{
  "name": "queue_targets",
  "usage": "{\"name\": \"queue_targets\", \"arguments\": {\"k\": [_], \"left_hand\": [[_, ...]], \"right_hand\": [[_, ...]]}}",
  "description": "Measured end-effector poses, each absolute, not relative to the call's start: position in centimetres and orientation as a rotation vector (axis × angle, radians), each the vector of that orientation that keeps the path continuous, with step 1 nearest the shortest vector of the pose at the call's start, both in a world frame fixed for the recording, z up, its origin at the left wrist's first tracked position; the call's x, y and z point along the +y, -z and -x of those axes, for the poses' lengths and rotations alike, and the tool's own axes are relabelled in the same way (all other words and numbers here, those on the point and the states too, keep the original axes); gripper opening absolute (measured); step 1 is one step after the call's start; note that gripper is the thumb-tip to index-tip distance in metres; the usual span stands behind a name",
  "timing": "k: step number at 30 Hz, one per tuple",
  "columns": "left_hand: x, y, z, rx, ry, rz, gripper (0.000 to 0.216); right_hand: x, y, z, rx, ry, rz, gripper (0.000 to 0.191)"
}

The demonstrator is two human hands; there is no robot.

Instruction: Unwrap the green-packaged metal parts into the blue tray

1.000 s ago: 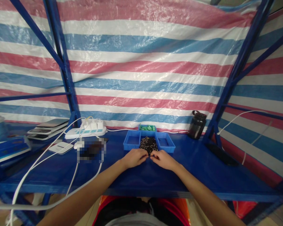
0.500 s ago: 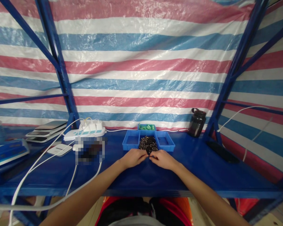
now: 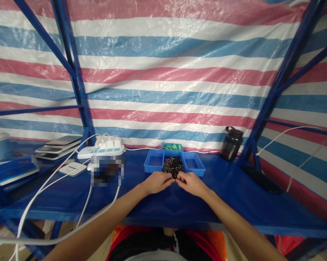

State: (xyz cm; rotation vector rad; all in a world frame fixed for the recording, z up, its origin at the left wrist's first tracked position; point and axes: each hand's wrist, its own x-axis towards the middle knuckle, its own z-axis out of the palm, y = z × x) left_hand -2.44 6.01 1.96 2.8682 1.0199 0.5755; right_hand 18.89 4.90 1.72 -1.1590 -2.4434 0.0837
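Observation:
My left hand (image 3: 156,182) and my right hand (image 3: 191,183) rest on the blue shelf (image 3: 163,203), fingertips pinched together and meeting just in front of a pile of small black parts (image 3: 173,165). What the fingers hold is too small to make out. The pile lies between two blue trays: a left tray (image 3: 153,162) and a right tray (image 3: 193,164). Behind them a small blue tray with green pieces (image 3: 172,146) stands by the tarp.
A dark jar (image 3: 232,143) stands at the back right. A white power strip (image 3: 101,150) with plugs and trailing white cables (image 3: 52,181) lies at the back left, beside stacked scales (image 3: 57,148) and a blurred dark object (image 3: 107,172). Blue frame posts rise on both sides.
Both hands have stayed pinched together at the pile's near edge; only the camera view has shifted slightly.

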Motion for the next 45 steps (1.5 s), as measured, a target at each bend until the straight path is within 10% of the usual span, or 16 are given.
{"name": "queue_targets", "arguments": {"k": [45], "left_hand": [[6.6, -1.7, 2.6, 0.983, -0.592, -2.877, 0.017]], "right_hand": [[5.2, -1.5, -19.3, -2.529, -0.1, 1.043, 0.023]]}}
